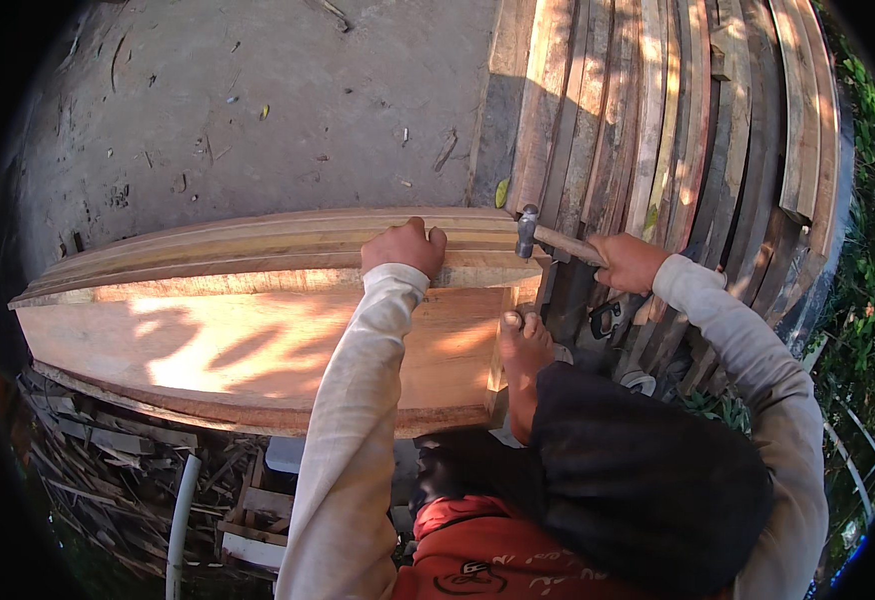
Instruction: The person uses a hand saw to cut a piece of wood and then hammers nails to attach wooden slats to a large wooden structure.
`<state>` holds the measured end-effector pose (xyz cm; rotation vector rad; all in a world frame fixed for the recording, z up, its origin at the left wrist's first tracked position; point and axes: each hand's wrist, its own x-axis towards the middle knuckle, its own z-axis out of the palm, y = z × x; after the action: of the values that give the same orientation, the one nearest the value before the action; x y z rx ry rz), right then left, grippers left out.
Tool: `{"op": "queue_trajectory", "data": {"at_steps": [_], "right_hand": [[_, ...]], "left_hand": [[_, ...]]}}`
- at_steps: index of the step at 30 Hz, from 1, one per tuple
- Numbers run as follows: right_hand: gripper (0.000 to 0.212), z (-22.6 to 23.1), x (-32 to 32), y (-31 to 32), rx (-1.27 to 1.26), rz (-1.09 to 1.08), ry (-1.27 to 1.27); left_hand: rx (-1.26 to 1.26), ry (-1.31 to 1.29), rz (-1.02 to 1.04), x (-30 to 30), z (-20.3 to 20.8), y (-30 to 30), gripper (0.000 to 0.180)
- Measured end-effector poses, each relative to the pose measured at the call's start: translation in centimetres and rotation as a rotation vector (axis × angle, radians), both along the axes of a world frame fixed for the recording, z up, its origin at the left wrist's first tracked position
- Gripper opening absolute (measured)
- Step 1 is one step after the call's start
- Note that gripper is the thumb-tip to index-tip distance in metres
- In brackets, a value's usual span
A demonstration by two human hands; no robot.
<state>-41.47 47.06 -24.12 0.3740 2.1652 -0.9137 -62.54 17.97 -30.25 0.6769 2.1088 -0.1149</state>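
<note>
My right hand (627, 263) is closed round the wooden handle of a hammer (570, 244). The metal hammer head (527, 232) is over the right end of a long wooden frame (288, 240), whose upper side is several narrow boards laid side by side. My left hand (403, 248) lies on those boards, left of the hammer, with its fingers curled down on a board and the thumb to the right. Their tips are hidden. Below the boards a broad, smooth wood panel (258, 345) faces me. My bare foot (526, 345) rests against the frame's right end.
Long rough planks (638, 110) lie stacked at the far right. Grey concrete floor (288, 110) with small debris stretches beyond the frame. Scrap wood (98, 450) and a pale pipe (182, 525) are at lower left. Green plants (873, 250) edge the right side.
</note>
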Motion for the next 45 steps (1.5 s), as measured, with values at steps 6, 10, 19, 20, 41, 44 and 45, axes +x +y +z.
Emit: {"op": "queue_trajectory", "data": {"at_steps": [6,10,19,20,41,44,45], "right_hand": [[0.022,5.1,-13.4,8.2,-0.174,-0.719,0.079],[0.02,2.5,-12.3,8.8,-0.282,-1.35,0.709],[0.025,1.6,-10.1,5.6,-0.004,-0.393,0.025],[0.022,2.7,-12.1,6.8,-0.05,-0.698,0.096],[0.022,-0.1,-4.5,-0.4,-0.093,-1.39,0.133],[0.043,0.3,-2.4,0.0,-0.014,-0.168,-0.378],[0.052,0.6,-2.9,1.3,-0.003,0.31,-0.471]], "left_hand": [[-0.046,-0.001,0.072,-2.5,0.2,-0.2,0.044],[-0.007,0.005,0.054,-3.4,-0.5,0.3,0.044],[-0.052,-0.022,0.057,-2.7,-0.2,-1.3,0.045],[-0.052,-0.024,0.055,-2.8,-0.1,-1.1,0.045],[-0.019,-0.028,0.049,-1.1,-0.5,-1.5,0.045],[0.021,-0.017,-0.029,0.0,-0.7,-1.9,0.045],[-0.019,-0.034,0.008,-0.7,-0.1,-1.2,0.045]]}}
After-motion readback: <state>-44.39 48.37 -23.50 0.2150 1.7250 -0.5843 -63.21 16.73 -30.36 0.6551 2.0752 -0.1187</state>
